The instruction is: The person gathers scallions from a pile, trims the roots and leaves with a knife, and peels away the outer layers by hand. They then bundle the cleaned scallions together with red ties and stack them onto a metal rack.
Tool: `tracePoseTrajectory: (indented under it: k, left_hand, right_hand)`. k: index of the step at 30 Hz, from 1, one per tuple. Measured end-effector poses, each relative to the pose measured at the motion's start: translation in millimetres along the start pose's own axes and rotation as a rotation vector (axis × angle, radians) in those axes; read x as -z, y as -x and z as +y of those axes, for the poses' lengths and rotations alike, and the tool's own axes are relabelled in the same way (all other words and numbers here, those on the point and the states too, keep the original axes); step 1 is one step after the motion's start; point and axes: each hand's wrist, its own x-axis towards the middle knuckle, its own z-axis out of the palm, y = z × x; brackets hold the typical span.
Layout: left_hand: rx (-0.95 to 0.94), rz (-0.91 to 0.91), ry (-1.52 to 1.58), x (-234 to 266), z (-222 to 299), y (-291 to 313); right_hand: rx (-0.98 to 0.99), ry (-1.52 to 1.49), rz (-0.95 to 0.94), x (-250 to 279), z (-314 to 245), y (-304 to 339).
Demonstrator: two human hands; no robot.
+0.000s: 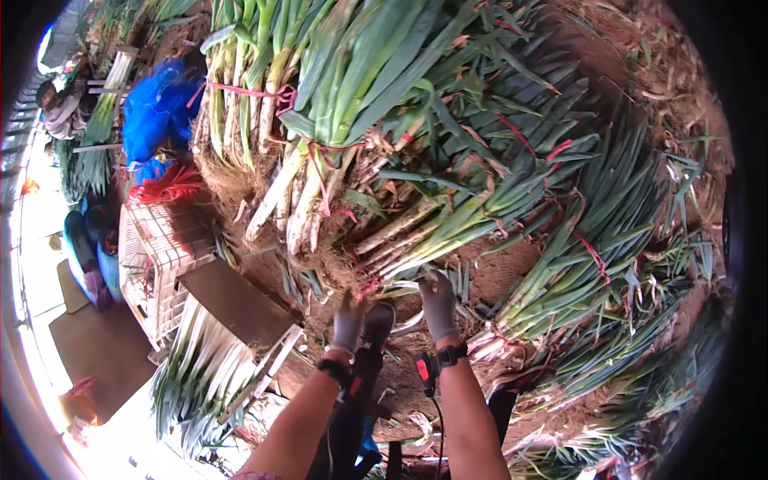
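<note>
Just ahead of me lies a bundle of large green onions (436,232), its pale stems and root ends toward my hands. My left hand (348,324), in a grey glove, is beside the root ends with its fingers closed. Pink string (370,285) shows right at its fingertips; whether they grip it I cannot make out. My right hand (438,306), also gloved, is held a little apart to the right, below the stems. Its fingers are curled inward, and what is between them, if anything, is too small to see.
Tied green onion bundles (308,184) are heaped ahead; more bundles (588,264) lie to the right. At left stand a white plastic crate (172,260) with red string (168,186), a blue bag (164,104), and a brown board (236,302) over loose onions. Another person (64,108) is far left.
</note>
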Motion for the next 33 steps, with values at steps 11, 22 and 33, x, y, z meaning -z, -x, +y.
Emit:
tracePoseTrajectory:
  k: [11, 22, 33]
  left_hand:
    - [-0.594, -0.069, 0.137, 24.9, 0.6, -138.6]
    - [-0.347, -0.004, 0.247, -45.5, -47.5, -47.9]
    - [-0.419, -0.016, -0.355, -103.1, 59.5, -20.7]
  right_hand:
    - [0.638, 0.758, -0.121, -54.6, -98.5, -97.9]
    - [0.865, 0.777, -0.055, 25.1, -58.2, -92.2]
    - [0.532, 0.551, -0.046, 149.9, 23.3, -45.1]
